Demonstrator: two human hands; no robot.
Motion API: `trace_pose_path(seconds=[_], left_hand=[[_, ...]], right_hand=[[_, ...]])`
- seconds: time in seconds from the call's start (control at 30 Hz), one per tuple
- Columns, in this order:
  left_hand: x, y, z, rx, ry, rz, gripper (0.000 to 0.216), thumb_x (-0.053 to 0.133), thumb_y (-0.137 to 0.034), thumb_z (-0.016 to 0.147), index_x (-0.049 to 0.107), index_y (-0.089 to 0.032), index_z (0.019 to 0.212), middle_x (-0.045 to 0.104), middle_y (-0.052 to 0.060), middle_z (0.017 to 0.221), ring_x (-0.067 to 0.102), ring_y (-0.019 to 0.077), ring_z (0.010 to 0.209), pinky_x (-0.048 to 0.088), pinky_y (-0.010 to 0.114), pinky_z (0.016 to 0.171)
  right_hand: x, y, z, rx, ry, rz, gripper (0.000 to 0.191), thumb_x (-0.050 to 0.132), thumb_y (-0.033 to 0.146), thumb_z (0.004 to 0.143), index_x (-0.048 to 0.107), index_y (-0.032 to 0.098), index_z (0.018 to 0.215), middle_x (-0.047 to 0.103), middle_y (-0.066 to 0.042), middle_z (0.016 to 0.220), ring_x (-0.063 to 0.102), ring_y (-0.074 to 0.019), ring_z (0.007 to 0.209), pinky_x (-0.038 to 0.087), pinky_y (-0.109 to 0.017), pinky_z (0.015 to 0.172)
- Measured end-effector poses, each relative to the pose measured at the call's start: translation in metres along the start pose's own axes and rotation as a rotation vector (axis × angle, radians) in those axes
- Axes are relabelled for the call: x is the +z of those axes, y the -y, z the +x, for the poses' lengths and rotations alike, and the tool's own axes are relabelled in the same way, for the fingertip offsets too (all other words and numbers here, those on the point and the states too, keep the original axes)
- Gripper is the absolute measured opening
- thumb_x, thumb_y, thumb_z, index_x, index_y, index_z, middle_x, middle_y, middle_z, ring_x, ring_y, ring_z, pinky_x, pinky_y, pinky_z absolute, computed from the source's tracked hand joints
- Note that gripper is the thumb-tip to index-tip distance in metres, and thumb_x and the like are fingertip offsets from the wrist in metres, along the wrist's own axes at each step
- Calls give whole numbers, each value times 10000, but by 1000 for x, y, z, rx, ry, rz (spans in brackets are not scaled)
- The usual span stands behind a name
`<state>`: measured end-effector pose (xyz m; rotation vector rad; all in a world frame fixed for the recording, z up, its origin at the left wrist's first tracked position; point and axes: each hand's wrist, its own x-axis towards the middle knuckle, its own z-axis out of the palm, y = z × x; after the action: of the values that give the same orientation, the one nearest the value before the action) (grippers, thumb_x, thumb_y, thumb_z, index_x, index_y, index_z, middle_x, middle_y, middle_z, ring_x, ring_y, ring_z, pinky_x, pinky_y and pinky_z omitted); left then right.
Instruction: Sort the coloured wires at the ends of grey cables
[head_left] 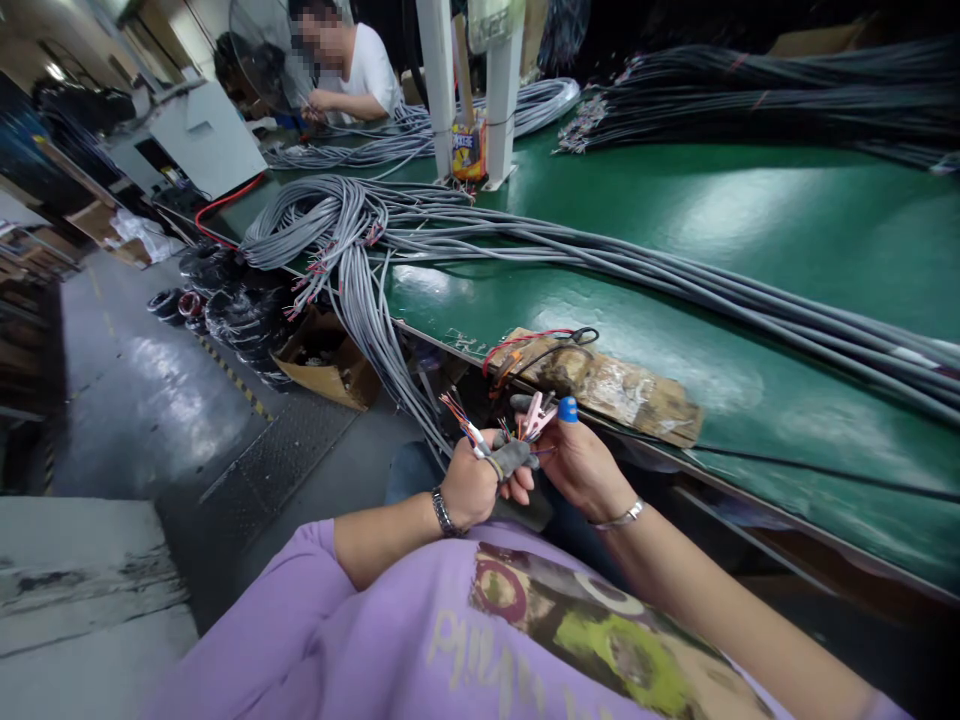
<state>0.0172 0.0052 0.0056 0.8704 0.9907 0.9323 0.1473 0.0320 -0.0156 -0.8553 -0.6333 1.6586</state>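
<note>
My left hand (pixel 472 482) is closed around the end of a grey cable whose thin coloured wires (pixel 457 412) fan out above the fist; a grey finger cot covers one finger. My right hand (pixel 574 462) pinches a small pink clip tool (pixel 536 415) against those wire ends, with a blue cot on one fingertip. Both hands meet in front of my chest, just below the edge of the green table (pixel 675 230). A worn taped block (pixel 615 385) with red and black leads lies on the table edge right above my hands.
A thick bundle of grey cables (pixel 525 240) runs across the table and droops off its left edge toward a cardboard box (pixel 330 360) on the floor. Black cable coils lie beside it. Another person (pixel 352 70) works at the far end. White posts (pixel 465 90) stand on the table.
</note>
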Motion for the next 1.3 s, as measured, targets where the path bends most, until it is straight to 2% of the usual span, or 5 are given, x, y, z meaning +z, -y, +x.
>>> trace_pose_path(seconds=[0.17,0.57,0.77,1.0,1.3], left_hand=[[1,1,-1,-3,1,0,431,684,-541,685,533,-138,676,586,-4,523,521,87,358,272,190,346],[2,0,-2,-10,3,49,445,660,-560,701,544,-133,650,569,0,494,498,73,348,252,182,349],[-3,3,-9,-24,-14,30,453,675,-571,675,538,-140,666,583,-3,518,517,85,357,290,185,340],[-3,1,-12,20,-14,4,431,663,-547,708,553,-132,672,580,-3,516,528,82,367,287,178,351],[5,-2,-4,23,-71,-28,436,679,-551,681,530,-142,657,558,-14,491,491,72,340,258,185,345]], right_hand=[[0,4,4,171,76,153,482,668,657,683,697,195,813,658,-30,647,583,-165,527,502,-309,537],[5,1,7,63,-5,160,445,653,658,697,687,219,758,664,-12,644,595,-143,545,528,-273,559],[3,8,-1,139,51,155,538,540,724,737,688,211,807,679,-47,733,597,-156,568,505,-279,518],[4,13,-7,135,32,163,259,707,452,743,711,210,835,688,-21,783,559,-125,604,472,-239,540],[7,13,-10,124,43,168,226,694,453,751,700,233,802,665,-22,736,570,-176,633,511,-330,616]])
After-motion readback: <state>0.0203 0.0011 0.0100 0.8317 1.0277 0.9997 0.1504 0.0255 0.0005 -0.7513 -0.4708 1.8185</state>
